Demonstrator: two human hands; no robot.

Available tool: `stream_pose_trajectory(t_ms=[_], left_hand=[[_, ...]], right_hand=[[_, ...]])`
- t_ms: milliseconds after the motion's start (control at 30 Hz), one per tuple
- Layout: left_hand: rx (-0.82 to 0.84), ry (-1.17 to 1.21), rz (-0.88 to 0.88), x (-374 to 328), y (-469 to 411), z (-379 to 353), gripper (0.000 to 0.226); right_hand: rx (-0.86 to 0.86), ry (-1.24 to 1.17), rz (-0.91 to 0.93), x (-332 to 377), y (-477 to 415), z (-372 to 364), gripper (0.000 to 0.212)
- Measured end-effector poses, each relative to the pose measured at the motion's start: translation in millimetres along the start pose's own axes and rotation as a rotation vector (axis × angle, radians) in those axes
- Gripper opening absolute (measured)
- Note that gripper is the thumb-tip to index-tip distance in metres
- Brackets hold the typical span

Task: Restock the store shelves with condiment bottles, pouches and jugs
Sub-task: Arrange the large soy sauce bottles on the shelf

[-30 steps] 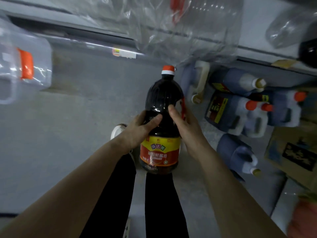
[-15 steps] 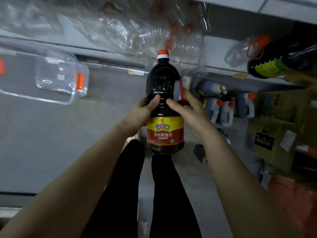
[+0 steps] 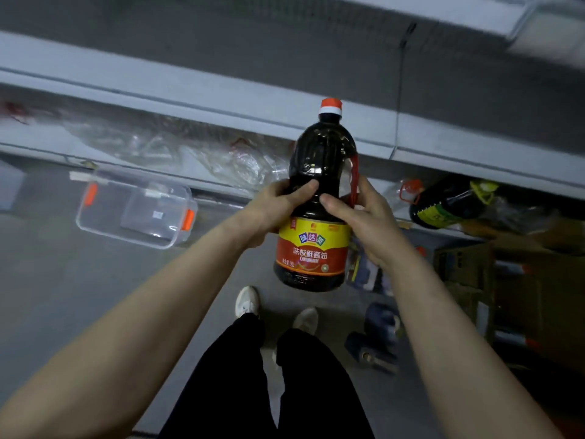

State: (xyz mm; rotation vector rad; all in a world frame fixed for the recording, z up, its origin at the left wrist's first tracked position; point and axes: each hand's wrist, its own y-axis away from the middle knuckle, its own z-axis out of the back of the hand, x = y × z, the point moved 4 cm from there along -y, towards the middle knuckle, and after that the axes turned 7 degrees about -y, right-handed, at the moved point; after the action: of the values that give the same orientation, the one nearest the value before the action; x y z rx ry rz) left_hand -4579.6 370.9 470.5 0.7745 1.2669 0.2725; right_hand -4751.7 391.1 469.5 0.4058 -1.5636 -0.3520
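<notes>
Where shelves (image 3: 221, 99) overhang grey floor (image 3: 63, 280), clutter

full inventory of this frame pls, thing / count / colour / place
soy sauce bottle: 1, dark with red-and-yellow label, red-and-white cap, upright, held mid-air at centre
clear plastic box: 1, transparent with orange clips, left, below the shelf edge
plastic wrap: 1 crumpled heap, clear, on the shelf left of the bottle
dark bottle: 1, dark with yellow-green label and handle, lying on the shelf at right
shelves: count unclear, grey, across the top
cardboard boxes: count unclear, brown, right
blue jugs: count unclear, blurred, floor right of the feet
shoes: 2, white, floor
legs: 2, black trousers, bottom centre
left hand: 1, grips the bottle's left side
right hand: 1, grips its right side
</notes>
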Motion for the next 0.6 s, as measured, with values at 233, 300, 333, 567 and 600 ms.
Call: stream_pose_trajectory(t_ms=[233,300,333,567,600], left_hand=[[-0.004,-0.026,-0.233,-99.0,59.7,0.4,0.033],[-0.016,-0.003,-0.301,-128.0,75.2,-1.4,0.026],[-0.018,0.012,-0.337,-142.2,82.2,-1.8,0.023],[-0.081,-0.045,-0.535,-229.9,137.4,-0.7,0.034],[-0.082,-0.051,-0.557,-239.8,144.0,-0.3,0.035]], right_hand=[[-0.027,0.070,0.222,114.3,43.0,14.0,0.059],[-0.041,0.073,0.284,144.3,54.7,20.3,0.058],[-0.040,0.068,0.316,159.2,59.7,22.3,0.057],[-0.009,0.070,0.537,255.9,94.7,33.0,0.062],[-0.012,0.086,0.569,267.4,99.9,34.3,0.065]])
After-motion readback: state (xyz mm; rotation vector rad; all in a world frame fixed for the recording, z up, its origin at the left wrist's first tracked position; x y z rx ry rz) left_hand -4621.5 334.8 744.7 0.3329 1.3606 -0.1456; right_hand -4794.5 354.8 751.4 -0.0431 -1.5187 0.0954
